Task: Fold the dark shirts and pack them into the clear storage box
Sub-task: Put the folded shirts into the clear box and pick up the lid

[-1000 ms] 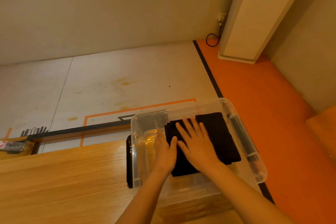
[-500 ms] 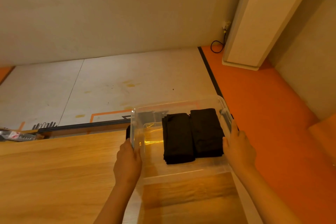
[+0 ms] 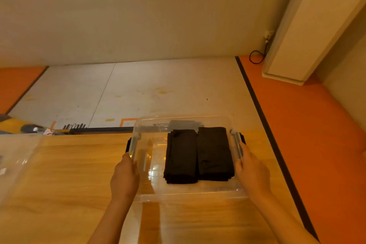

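A clear storage box (image 3: 186,194) stands on the wooden table, near its far right corner. Two folded dark shirts lie side by side in its right half: the left shirt (image 3: 181,156) and the right shirt (image 3: 214,153). My left hand (image 3: 124,178) grips the box's left rim, fingers curled over the edge. On the opposite side my right hand (image 3: 251,172) holds the right rim beside a black latch. The box's left half shows only the table through its bottom.
A clear plastic lid (image 3: 15,162) lies blurred at the table's left edge. Beyond the wooden table (image 3: 59,184) is grey floor (image 3: 158,89) with orange floor (image 3: 309,125) to the right. A white cabinet (image 3: 309,25) and a black cable (image 3: 257,56) stand at the wall.
Both hands left the shirts inside the box and took hold of its left and right rims. The box now sits squarer on the table and nearer to me.
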A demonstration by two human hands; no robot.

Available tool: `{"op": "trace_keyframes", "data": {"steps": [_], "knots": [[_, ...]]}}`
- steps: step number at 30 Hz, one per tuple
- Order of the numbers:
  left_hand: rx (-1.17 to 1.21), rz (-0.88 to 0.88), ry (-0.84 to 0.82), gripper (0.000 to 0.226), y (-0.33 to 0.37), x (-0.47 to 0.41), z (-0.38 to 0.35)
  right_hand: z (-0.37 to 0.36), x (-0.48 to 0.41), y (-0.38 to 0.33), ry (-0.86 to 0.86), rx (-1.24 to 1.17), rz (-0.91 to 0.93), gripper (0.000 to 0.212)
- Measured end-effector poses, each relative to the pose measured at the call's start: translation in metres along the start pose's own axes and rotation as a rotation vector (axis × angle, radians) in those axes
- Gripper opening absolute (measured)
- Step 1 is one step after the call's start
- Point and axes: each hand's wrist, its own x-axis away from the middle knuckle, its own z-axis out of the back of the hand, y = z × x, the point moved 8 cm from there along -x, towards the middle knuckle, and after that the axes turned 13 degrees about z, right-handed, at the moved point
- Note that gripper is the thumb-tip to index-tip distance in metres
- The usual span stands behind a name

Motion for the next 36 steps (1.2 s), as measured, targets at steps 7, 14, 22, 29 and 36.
{"op": "trace_keyframes", "data": {"steps": [7,14,22,29,36], "knots": [[0.043,-0.011,0.018,0.014,-0.106,-0.065,0.072,-0.055,0.009,-0.132,-0.055,0.02,0.022,0.058],[0.01,-0.072,-0.011,0.017,-0.191,-0.136,0.125,-0.103,0.01,-0.237,-0.022,-0.035,0.03,0.052],[0.219,0.041,0.073,0.039,-0.262,-0.191,0.167,-0.123,0.006,-0.284,-0.028,0.008,0.026,0.06],[-0.186,0.423,0.163,0.068,-0.376,-0.267,0.191,-0.147,0.013,-0.378,-0.108,0.095,0.441,0.058],[-0.163,0.525,0.039,0.062,-0.423,-0.301,0.192,-0.177,0.046,-0.413,-0.289,-0.053,0.555,0.049]]}}
